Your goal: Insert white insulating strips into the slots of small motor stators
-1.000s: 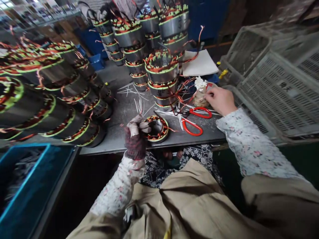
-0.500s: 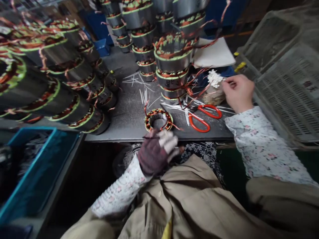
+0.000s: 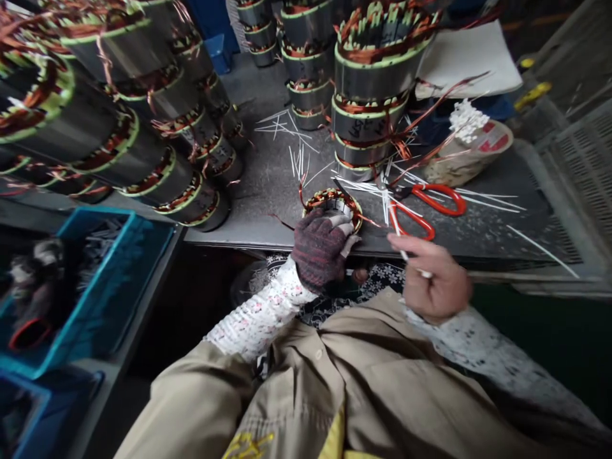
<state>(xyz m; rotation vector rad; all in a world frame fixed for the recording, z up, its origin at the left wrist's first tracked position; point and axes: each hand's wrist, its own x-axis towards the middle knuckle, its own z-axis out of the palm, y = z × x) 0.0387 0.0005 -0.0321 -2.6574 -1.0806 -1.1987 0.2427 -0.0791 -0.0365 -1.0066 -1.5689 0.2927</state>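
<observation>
At the bench's front edge lies a small copper-wound stator (image 3: pixel 359 213), a ring with orange windings and loose wire ends. My left hand (image 3: pixel 321 245), in a dark glove with pale fingertips, grips its near side, the fingers reaching over the rim into the bore. My bare right hand (image 3: pixel 435 278) is closed in a pinch to the right of the stator, just off the bench edge. A thin white strip (image 3: pixel 404 254) shows between its fingers. Red-handled scissors (image 3: pixel 438 197) lie behind that hand among loose white strips (image 3: pixel 366 185).
Tall stacks of wound stators (image 3: pixel 370 83) stand at the back, with more stacked stators (image 3: pixel 143 83) on the left. A tilted cup (image 3: pixel 478 153) holds a bundle of white strips (image 3: pixel 467 121). Blue bins (image 3: pixel 129 255) sit lower left. A plastic crate (image 3: pixel 583 146) stands at right.
My right hand has come from the cup back toward the stator, now with a white strip in it. My left hand has moved forward onto the stator. The view has shifted.
</observation>
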